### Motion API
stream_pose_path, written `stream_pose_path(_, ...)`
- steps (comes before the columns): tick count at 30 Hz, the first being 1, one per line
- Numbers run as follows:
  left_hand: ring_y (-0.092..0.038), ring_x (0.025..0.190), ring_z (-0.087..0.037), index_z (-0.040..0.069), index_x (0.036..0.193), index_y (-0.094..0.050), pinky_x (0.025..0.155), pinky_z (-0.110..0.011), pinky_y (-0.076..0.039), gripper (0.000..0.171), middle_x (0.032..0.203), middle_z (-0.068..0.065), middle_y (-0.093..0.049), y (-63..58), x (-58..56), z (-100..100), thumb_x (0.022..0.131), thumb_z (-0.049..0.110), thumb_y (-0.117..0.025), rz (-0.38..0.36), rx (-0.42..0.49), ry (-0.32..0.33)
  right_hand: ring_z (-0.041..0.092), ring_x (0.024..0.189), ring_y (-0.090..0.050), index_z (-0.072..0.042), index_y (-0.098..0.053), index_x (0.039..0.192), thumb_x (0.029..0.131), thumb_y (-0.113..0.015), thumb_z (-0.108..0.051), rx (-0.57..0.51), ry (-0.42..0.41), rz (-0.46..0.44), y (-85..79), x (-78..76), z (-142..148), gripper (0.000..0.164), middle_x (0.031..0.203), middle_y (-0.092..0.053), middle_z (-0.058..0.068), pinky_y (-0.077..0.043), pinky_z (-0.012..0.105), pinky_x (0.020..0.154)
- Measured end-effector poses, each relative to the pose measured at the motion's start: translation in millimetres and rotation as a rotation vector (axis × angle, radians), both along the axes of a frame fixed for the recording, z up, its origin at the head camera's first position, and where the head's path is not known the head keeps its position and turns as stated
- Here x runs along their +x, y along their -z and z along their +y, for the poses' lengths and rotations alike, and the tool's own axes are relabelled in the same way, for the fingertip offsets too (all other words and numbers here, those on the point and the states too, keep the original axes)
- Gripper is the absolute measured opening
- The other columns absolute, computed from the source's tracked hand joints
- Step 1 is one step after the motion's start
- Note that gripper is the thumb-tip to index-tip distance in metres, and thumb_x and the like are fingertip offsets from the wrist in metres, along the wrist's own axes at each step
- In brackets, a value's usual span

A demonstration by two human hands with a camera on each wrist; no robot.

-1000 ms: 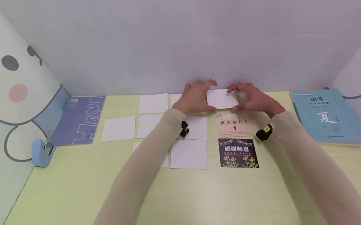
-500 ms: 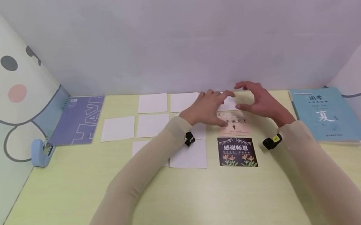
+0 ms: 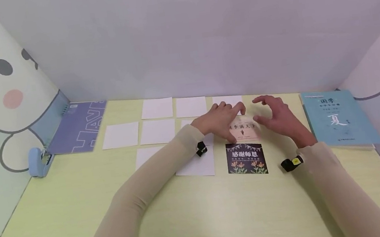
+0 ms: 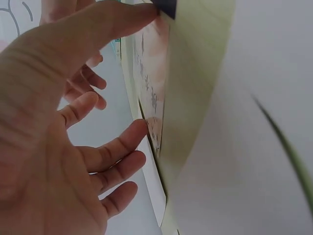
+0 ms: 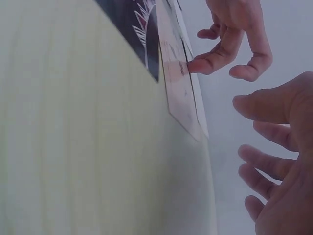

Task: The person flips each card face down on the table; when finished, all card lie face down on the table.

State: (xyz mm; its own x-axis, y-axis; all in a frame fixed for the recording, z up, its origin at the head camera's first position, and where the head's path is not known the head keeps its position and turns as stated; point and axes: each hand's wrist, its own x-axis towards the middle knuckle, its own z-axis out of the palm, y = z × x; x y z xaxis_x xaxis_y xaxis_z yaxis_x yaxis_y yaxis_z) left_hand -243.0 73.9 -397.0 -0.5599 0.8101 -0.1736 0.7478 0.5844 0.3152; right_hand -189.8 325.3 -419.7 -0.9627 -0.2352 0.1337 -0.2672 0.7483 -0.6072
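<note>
A pink card (image 3: 243, 129) with dark Chinese characters lies on the table. Over its left part is my left hand (image 3: 217, 121), fingers spread, thumb down by the near edge. Fingertips of that hand touch or nearly touch the pink card (image 4: 151, 88) in the left wrist view. To the right, my right hand (image 3: 276, 117) hovers with loosely bent fingers and holds nothing. Directly below the pink card lies a dark card (image 3: 246, 159) with flowers. Above it, a white card (image 3: 227, 99) is partly covered by the left hand.
Several white cards, such as a near one (image 3: 196, 165), lie in rows to the left, partly under the left sleeve. A purple notebook (image 3: 77, 127) and a blue tape dispenser (image 3: 37, 162) stand far left. A teal book (image 3: 339, 119) lies right. A wall (image 3: 179, 36) rises behind.
Both hands have left the white card in the back row and come nearer. My left hand is now over the pink card; my right hand has shifted right and off the cards.
</note>
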Motion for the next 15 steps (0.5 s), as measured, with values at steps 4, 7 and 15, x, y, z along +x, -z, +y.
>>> stream_pose_path(4, -0.048, 0.113, -0.022, 0.028, 0.142, -0.033, 0.104, -0.041, -0.039, 0.093, 0.124, -0.002, -0.058, 2.1, 0.2, 0, 0.076, 0.047, -0.095, -0.012, 0.019, 0.000, 0.049, 0.132, -0.043, -0.007, -0.054, 0.147, 0.099, -0.072, -0.016, 0.047, -0.019, -0.063, 0.9, 5.4, 2, 0.052, 0.148, -0.055, 0.027, -0.028, 0.068, 0.104)
stream_pose_path(7, -0.047, 0.116, -0.023, 0.029, 0.143, -0.033, 0.107, -0.044, -0.041, 0.094, 0.128, -0.003, -0.056, 4.2, 1.1, -1, 0.075, 0.047, -0.095, -0.008, 0.038, 0.002, 0.049, 0.135, -0.042, -0.010, -0.053, 0.148, 0.098, -0.075, -0.018, 0.093, -0.058, -0.134, -3.0, 9.7, 5, 0.055, 0.153, -0.055, 0.023, -0.027, 0.069, 0.107)
stream_pose_path(15, -0.046, 0.120, -0.022, 0.029, 0.143, -0.032, 0.110, -0.046, -0.039, 0.093, 0.131, -0.002, -0.052, 7.8, 1.4, -4, 0.077, 0.047, -0.095, -0.022, 0.061, -0.018, 0.046, 0.132, -0.044, -0.011, -0.050, 0.151, 0.089, -0.085, -0.012, 0.100, -0.142, -0.135, -6.8, 21.1, 6, 0.071, 0.154, -0.056, 0.019, -0.032, 0.065, 0.105)
